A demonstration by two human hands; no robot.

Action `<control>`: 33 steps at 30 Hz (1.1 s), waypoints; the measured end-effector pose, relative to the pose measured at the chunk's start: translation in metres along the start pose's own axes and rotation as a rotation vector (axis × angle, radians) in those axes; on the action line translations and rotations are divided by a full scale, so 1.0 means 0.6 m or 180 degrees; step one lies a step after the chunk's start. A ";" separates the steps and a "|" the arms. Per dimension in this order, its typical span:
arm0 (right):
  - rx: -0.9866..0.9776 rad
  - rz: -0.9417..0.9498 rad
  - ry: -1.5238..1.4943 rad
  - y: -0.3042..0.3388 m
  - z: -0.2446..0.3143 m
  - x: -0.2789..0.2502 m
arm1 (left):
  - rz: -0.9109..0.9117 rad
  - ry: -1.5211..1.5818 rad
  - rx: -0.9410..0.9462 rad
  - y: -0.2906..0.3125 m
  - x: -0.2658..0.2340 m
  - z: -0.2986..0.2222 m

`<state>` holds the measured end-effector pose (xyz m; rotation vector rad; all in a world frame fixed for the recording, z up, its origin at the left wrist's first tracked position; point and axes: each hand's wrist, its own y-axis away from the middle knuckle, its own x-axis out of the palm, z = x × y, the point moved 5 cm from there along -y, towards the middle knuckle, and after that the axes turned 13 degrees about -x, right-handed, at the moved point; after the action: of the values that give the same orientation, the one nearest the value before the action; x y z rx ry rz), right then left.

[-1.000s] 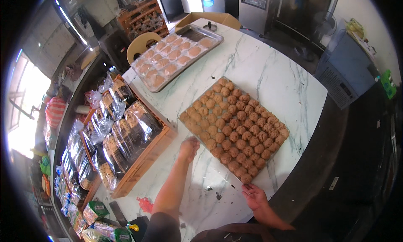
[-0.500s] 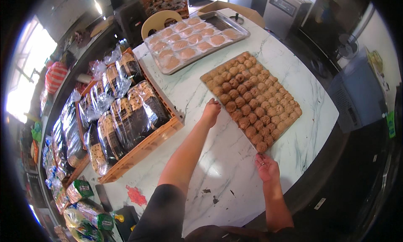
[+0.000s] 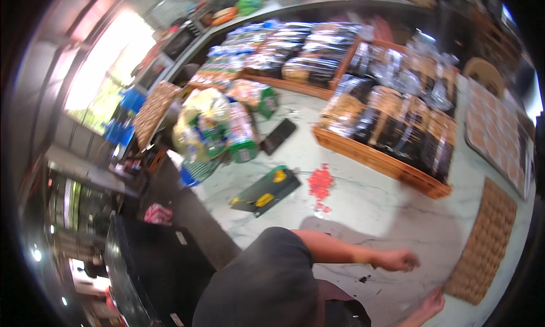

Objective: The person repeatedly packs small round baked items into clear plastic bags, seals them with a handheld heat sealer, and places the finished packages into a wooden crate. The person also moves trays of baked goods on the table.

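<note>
White marble-patterned desk [image 3: 363,208] fills the middle of my view, curving with the lens, and a bright window glares at the far left. My left hand [image 3: 400,260] rests on the stone near the lower right, curled into a loose fist; I cannot tell whether anything is inside it. My right hand [image 3: 431,303] sits at the bottom edge, fingers flat on the desk, just touching the near corner of the mat of small brown baked pieces [image 3: 482,247], holding nothing. That mat lies along the right edge of the desk. Beyond it, a metal tray of pale round buns [image 3: 499,140] stands further back on the right. A wooden crate of dark bagged goods [image 3: 392,128] stands behind my left hand, well apart from it. A scatter of small red bits [image 3: 321,182] lies near the crate's front, and a dark flat case with yellow parts [image 3: 265,192] lies to its left. Green and white packets [image 3: 218,128] are piled beyond.
</note>
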<state>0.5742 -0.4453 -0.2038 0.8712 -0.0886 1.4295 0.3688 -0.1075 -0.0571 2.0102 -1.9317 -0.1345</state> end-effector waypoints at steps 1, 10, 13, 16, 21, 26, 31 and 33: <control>0.0062 -0.0149 0.0064 -0.011 -0.001 -0.004 | 0.0515 -0.0044 -0.0340 0.074 -0.017 -0.001; -0.1966 -0.0196 0.2206 0.129 -0.054 0.237 | -0.1034 -0.0251 -0.0480 0.625 -0.228 -0.153; -0.3043 0.0150 0.2707 0.250 -0.075 0.345 | -0.1791 -0.0349 -0.0272 0.781 -0.259 -0.200; -0.3577 0.1172 0.2476 0.390 -0.135 0.491 | -0.2205 -0.0418 0.0106 0.956 -0.284 -0.235; -0.1187 0.3074 0.0169 0.720 -0.336 0.779 | -0.3857 -0.0703 0.1101 1.358 -0.395 -0.237; 0.0096 0.4454 0.0208 1.147 -0.598 0.939 | -0.5271 0.0234 0.2428 1.818 -0.714 -0.125; 0.0846 0.3681 0.0544 1.318 -0.869 1.098 | -0.5403 0.2670 0.2444 2.051 -1.059 0.075; 0.0979 0.3655 0.0476 1.337 -0.957 1.164 | -0.5279 0.3076 0.2222 2.062 -1.152 0.126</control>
<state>-0.2463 0.3689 0.1485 1.0019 -0.2931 2.6273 -0.8757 0.5456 0.1405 2.6559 0.5580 0.9876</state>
